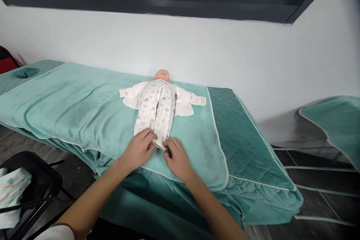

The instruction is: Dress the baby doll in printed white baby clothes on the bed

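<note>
A baby doll lies on its back, dressed in a white top with its sleeves spread to both sides. White printed baby pants lie over its front and legs. At the lower end of one pant leg, my left hand pinches the left side of the cuff. Opposite it, the fingers of my right hand are closed on the right side of the same cuff. Something small and dark shows by my right fingertips; its kind is unclear. The doll's feet are hidden.
Under the doll a green blanket covers a long padded bed against a white wall. A black chair with folded printed cloth stands at the lower left. Another green cover and metal bars are at the right.
</note>
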A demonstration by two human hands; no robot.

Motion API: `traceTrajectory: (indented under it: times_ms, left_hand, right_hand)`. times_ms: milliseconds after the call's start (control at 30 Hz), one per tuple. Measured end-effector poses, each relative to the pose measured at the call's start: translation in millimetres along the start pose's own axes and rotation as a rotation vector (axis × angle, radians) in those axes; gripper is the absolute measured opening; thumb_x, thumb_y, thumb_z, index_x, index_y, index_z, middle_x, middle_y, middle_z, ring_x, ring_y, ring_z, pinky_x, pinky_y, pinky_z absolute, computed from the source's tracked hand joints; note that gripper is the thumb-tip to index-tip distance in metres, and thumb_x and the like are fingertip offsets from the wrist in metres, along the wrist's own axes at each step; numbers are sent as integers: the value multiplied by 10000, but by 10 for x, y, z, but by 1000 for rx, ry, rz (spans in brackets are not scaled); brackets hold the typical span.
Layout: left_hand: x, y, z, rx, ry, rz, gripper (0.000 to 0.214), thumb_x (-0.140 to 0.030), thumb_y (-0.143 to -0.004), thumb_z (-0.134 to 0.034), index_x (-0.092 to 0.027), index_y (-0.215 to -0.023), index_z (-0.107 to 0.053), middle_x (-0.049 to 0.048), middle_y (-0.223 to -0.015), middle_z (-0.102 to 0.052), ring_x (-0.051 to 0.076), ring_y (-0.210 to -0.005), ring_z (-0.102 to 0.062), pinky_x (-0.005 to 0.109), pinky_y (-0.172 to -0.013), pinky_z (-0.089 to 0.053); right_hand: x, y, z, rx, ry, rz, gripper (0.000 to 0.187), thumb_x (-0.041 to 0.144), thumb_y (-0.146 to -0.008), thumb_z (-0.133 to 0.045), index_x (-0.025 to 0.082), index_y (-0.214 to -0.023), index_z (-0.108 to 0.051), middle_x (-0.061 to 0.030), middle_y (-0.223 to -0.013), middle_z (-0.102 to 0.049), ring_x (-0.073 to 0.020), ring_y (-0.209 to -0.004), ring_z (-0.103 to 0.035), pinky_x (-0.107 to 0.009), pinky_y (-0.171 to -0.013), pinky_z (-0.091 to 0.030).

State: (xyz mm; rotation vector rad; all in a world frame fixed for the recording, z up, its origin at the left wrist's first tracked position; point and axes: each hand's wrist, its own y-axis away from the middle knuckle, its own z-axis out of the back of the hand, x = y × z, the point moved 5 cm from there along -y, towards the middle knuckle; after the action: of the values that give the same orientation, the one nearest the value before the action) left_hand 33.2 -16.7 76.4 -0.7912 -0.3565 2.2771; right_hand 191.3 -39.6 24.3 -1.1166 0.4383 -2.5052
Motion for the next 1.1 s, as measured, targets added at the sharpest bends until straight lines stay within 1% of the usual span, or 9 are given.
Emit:
traceTrajectory:
  times_ms: [100,233,267,400,533,667,800,933,1100]
  left_hand:
    - [233,-23,47,-94,80,42,283,-45,-846,-452,-211,-1034,-582,50,-1003,-624,186,-959,-605,322,-846,-522]
    - [951,-134,121,-373,65,249,243,-82,-840,-456,-203,-991,-603,59,-1032,-655,192,-970,-622,339,-873,-534]
    - [1133,-182,113,-394,15,282,269,-84,-837,-449,-201,-1015,-613,68,-1055,-664,208,-1022,-617,364,-923,-528]
    - [1615,-446,1,-247,-212,280,363,-129,-869,-467,-184,-1190,-627,108,-1273,-649,274,-1273,-529,457,-1118,-420]
    - [1697,-699,-116,-8,-343,122,380,-208,-929,-479,-200,-1279,-626,92,-1391,-606,297,-1440,-382,506,-1214,-292]
    - [1701,-905,-208,144,-345,-4,369,-265,-928,-517,-206,-1264,-656,103,-1374,-623,295,-1394,-448,507,-1238,-251]
    - [1693,-1101,-275,150,-226,-63,432,-345,-896,-579,-190,-1295,-636,126,-1333,-647,313,-1323,-526,478,-1183,-363]
    - [1741,-1248,-324,147,-67,68,509,-384,-876,-597,-191,-1346,-578,125,-1374,-623,316,-1224,-613,426,-1004,-525]
    - [1760,-1317,-379,194,-55,64,489,-409,-857,-620,-200,-1299,-613,116,-1300,-669,329,-1201,-621,446,-1021,-510]
  right_hand:
    - [-136,-23,36,62,-85,-1,339,-20,-739,-417,212,-945,-556,-51,-994,-589,-203,-952,-559,-330,-824,-471]
    - [-439,-232,175,-67,-26,-14,340,-1,-762,-419,199,-982,-582,-72,-1035,-609,-214,-1004,-573,-361,-906,-486]
    - [-515,-310,202,-103,37,-11,340,8,-777,-422,189,-1009,-591,-89,-1066,-613,-228,-1044,-564,-385,-946,-480]
    - [-758,-664,210,-147,333,-16,414,48,-838,-425,126,-1210,-589,-164,-1293,-571,-290,-1243,-470,-462,-1083,-413]
    - [-850,-958,149,-137,509,-24,428,87,-888,-444,113,-1296,-572,-154,-1367,-572,-290,-1331,-430,-482,-1171,-307]
    - [-867,-1109,94,-71,558,-12,322,196,-933,-504,146,-1223,-637,-126,-1315,-625,-290,-1291,-472,-485,-1188,-254]
    - [-898,-1206,47,-14,569,45,385,205,-943,-505,130,-1308,-601,-147,-1337,-603,-284,-1311,-450,-460,-1202,-212]
    - [-952,-1332,1,15,563,41,340,195,-924,-525,113,-1232,-643,-156,-1194,-643,-295,-1171,-501,-418,-1109,-323]
    - [-948,-1444,-4,-17,578,7,209,167,-889,-546,140,-1047,-680,-136,-1020,-660,-288,-1015,-526,-406,-942,-398]
